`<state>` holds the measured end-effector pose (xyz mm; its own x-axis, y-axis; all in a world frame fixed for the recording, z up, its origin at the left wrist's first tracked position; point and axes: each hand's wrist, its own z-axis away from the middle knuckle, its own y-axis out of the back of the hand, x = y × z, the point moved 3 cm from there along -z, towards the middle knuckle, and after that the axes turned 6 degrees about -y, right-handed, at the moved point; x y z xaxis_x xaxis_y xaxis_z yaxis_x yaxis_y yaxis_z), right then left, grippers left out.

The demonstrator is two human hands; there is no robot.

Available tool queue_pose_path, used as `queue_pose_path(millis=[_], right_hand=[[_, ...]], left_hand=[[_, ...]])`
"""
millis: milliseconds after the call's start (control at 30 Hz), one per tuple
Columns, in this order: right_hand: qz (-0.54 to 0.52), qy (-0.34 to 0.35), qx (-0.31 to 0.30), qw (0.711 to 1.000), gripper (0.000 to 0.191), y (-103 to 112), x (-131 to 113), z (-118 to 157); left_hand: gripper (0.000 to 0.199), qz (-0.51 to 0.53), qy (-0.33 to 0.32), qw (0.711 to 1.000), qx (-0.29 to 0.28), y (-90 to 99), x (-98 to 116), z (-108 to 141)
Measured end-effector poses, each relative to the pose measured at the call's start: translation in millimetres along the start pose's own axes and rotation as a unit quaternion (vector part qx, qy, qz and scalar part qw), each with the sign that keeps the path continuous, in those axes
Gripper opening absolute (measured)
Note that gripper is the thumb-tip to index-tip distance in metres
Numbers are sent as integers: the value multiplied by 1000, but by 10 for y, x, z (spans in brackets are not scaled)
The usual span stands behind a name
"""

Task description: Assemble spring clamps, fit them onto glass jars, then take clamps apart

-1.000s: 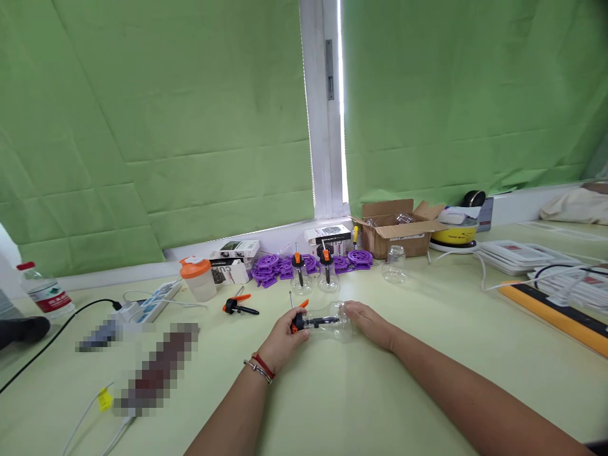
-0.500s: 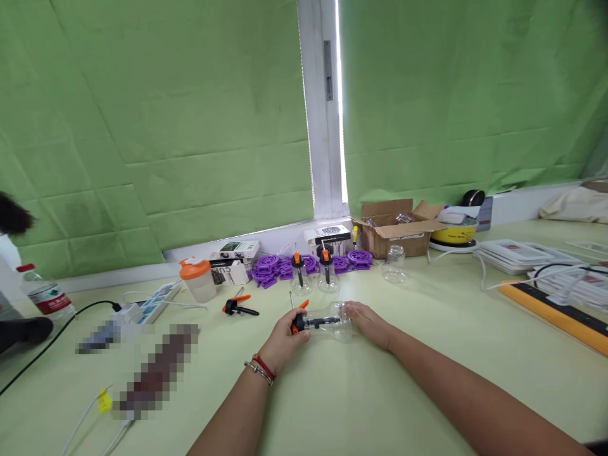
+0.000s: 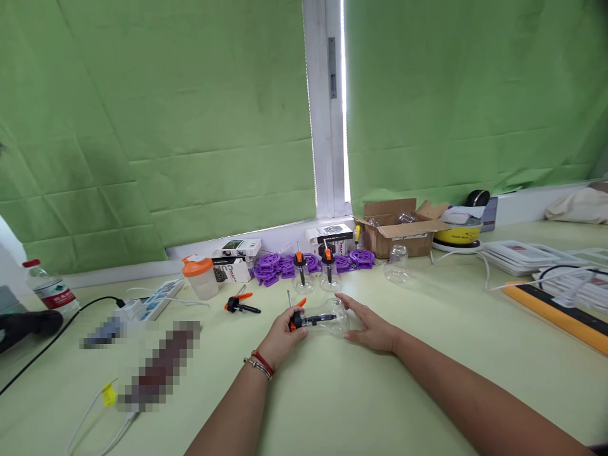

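A clear bottle (image 3: 335, 322) with a black-and-orange lever top lies on its side between my hands, its neck to the left and a black tube inside. My left hand (image 3: 284, 332) grips the black top. At the wide base, my right hand (image 3: 373, 326) has its thumb and fingers around the edge. A loose black-and-orange top (image 3: 239, 305) with a black tube lies to the left. Behind stand two upright clear bottles fitted with similar tops, the left bottle (image 3: 301, 278) and the right bottle (image 3: 329, 275). Another clear bottle (image 3: 396, 265) without a top stands further right.
Purple plastic pieces (image 3: 267, 267) line the window side, near small boxes (image 3: 232, 269) and an open cardboard box (image 3: 399, 240). An orange-lidded cup (image 3: 199, 278), power strip (image 3: 164, 296) and drink bottle (image 3: 51, 290) are at left. Flat white packs (image 3: 513, 250) and an orange-black bar (image 3: 555, 316) lie right.
My right hand has opened wider, its thumb and fingers now spread around the bottle's base. The left hand keeps its grip on the top. The view has shifted slightly.
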<state>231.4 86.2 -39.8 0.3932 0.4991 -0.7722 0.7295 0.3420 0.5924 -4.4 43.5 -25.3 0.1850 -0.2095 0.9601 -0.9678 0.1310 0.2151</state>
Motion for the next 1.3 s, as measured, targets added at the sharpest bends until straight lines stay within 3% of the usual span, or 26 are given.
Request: queue_pose_path(millis=[567,833,967,1167,1300], right_hand=[[27,-67,-37,997,83,31,30,-19],[52,-76,-38,995,71,43,28,-49],[51,-60,-34,996,62,53,-65,-49],[19,-55,-14,998,65,93,-285,-5],[22,-68,-16,997,67,83,-276,2]], left_hand=[[44,-10,-10,1000,-7,18,-83,-6],[41,-13,-12,1000,-17,-4,-61,-6],[43,-12,-6,1000,-27,-25,-30,11],[45,-40,-21,999,-25,-29,-36,12],[45,-34,-19,999,-25,-32,-47,10]])
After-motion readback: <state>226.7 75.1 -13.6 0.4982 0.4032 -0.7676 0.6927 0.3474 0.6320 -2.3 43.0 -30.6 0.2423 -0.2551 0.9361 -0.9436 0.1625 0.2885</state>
